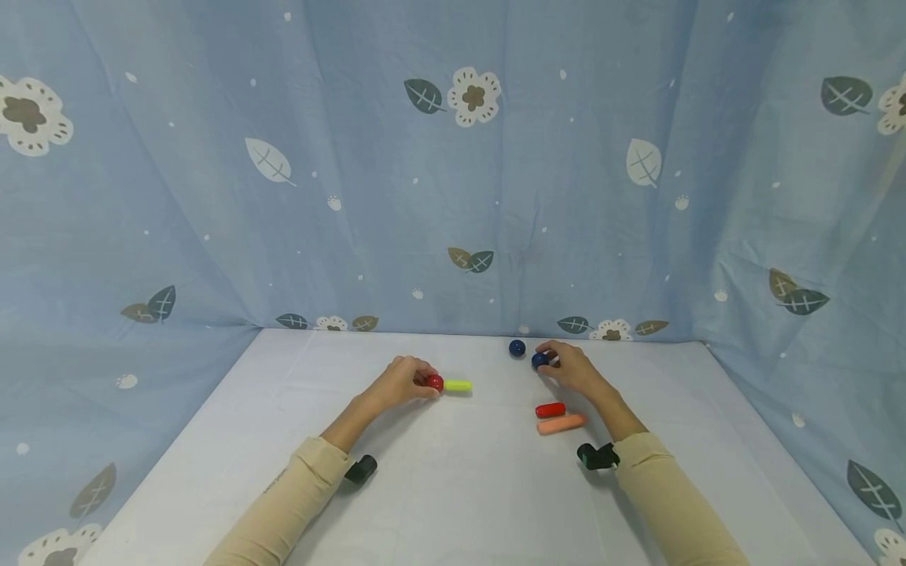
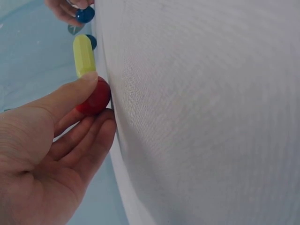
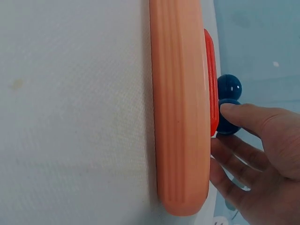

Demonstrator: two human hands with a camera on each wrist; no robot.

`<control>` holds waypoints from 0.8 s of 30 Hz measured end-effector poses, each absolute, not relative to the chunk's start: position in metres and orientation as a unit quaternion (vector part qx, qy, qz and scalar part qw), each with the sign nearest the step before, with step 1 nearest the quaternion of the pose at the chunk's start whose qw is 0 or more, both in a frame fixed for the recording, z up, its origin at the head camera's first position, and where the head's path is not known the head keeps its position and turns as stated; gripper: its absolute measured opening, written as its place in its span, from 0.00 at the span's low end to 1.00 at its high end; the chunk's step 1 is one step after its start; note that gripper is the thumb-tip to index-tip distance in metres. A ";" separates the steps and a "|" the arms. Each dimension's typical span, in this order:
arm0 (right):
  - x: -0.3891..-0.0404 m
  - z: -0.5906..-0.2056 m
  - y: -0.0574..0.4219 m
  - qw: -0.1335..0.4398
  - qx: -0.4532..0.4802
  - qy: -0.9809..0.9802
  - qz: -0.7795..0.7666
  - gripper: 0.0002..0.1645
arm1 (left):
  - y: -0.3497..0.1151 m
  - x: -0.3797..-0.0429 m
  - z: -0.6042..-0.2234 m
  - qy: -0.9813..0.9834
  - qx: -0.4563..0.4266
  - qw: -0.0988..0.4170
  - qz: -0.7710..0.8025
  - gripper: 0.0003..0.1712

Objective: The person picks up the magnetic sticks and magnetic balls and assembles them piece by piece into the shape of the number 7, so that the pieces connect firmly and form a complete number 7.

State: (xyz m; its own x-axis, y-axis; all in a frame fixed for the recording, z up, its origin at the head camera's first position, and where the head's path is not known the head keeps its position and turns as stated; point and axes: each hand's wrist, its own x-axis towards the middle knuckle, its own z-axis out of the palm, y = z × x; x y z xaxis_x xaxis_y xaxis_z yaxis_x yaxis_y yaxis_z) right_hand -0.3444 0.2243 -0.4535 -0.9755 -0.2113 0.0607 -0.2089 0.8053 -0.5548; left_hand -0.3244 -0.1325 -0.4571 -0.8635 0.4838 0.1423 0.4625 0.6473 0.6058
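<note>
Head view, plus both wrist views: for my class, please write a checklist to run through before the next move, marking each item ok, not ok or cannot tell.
1. Left hand holds the red ball: ok, pinched by thumb and fingers.
2. Yellow stick is firmly fixed to the red ball: cannot tell; it meets the ball, but the joint is unclear.
3. Right hand is free: not ok, it holds the nearer blue ball.
4. Farther blue ball is out of both hands: ok.
5. Red stick and orange stick lie on the table, unheld: ok.
</note>
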 end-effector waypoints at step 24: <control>-0.331 -0.448 0.221 -0.004 -0.146 0.948 -0.284 0.25 | -0.132 -0.327 -0.459 0.909 0.250 0.018 0.333 0.18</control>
State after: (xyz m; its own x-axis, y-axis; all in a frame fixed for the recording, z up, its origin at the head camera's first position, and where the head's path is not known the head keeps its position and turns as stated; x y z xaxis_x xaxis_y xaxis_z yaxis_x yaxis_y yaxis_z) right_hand -0.3314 0.2209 -0.4481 -0.9574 -0.2745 0.0897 -0.2785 0.7959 -0.5375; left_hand -0.3268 -0.1323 -0.4593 -0.8743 0.4668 0.1332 0.4424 0.6533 0.6144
